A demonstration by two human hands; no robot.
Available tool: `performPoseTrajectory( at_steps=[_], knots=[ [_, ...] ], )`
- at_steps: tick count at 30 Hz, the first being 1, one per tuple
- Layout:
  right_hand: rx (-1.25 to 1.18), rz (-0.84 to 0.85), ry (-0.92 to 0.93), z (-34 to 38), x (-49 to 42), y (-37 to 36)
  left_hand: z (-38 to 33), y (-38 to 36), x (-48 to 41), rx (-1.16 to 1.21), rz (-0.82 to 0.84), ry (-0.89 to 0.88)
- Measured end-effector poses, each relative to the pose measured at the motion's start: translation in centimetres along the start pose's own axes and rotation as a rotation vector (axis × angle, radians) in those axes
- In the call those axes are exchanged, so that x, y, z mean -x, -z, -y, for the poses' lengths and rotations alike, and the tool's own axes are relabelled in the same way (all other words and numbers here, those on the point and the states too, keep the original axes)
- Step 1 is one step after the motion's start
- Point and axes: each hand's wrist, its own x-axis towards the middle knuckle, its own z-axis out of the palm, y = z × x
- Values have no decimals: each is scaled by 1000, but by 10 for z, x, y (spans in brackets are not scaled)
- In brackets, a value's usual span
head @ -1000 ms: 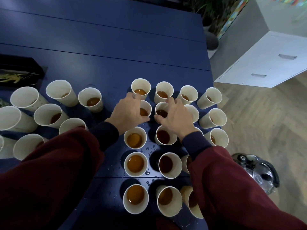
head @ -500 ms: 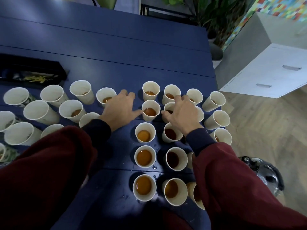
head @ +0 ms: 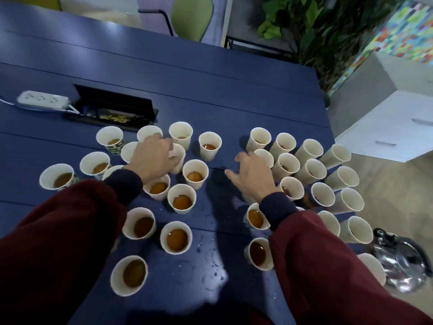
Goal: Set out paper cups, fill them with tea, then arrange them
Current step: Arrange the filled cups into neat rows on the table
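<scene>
Several white paper cups with brown tea stand on the blue table (head: pixel 210 95) in two groups, split by a bare wet strip. My left hand (head: pixel 153 159) reaches into the left group, and its fingers curl over the rim of one paper cup (head: pixel 179 159). A full cup (head: pixel 195 173) stands just to its right. My right hand (head: pixel 253 175) hovers at the left edge of the right group with its fingers spread and relaxed. Its fingertips are close to a cup (head: pixel 266 156), and I cannot tell whether they touch it. Both sleeves hide some cups.
A white power strip (head: pixel 42 100) and a black cable recess (head: pixel 114 109) lie behind the left cups. The table's right edge runs just past the right group. A glass kettle (head: pixel 403 261) sits low at the right, near a white cabinet (head: pixel 386 127). Water drops (head: pixel 210 266) dot the near table.
My hands have moved apart. The left one went left and now grips a cup in the left group, while the right one drew off the middle cups. The view tilted up.
</scene>
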Motion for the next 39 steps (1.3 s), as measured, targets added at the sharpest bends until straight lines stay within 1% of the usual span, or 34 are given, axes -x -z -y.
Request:
performPoseTrajectory(
  at_steps=[6, 8, 11, 14, 16, 20, 24, 28, 34, 36, 39],
  knots=[
    [83, 96, -5, 68, -4, -30, 48, 16, -14, 33, 72, -12],
    [86, 69, -14, 81, -10, -34, 55, 16, -23, 10, 75, -64],
    [78, 1, -47, 96, -26, -32, 56, 16, -41, 81, 45, -81],
    [77, -44, -66, 103, -49, -29, 47, 12, -62, 126, 54, -112],
    [74, -57, -77, 103, -66, -29, 42, 9, -77, 133, 84, -118],
    [-13, 45, -122, 94, -94, -34, 35, -2, -102, 100, 165, -155],
    [-71, 127, -134, 84, -114, -41, 37, -11, -117, 94, 199, -178],
    [-37, 117, -123, 72, -121, -49, 39, -17, -124, 68, 222, -201],
    [-47, 127, -41, 55, -125, -43, 38, -19, -127, 42, 137, -187],
    [-42, 129, -30, 46, -128, -35, 38, -18, -129, 90, 147, -182],
    [-40, 107, -70, 30, -136, -24, 38, -17, -130, 108, 196, -180]
  ],
)
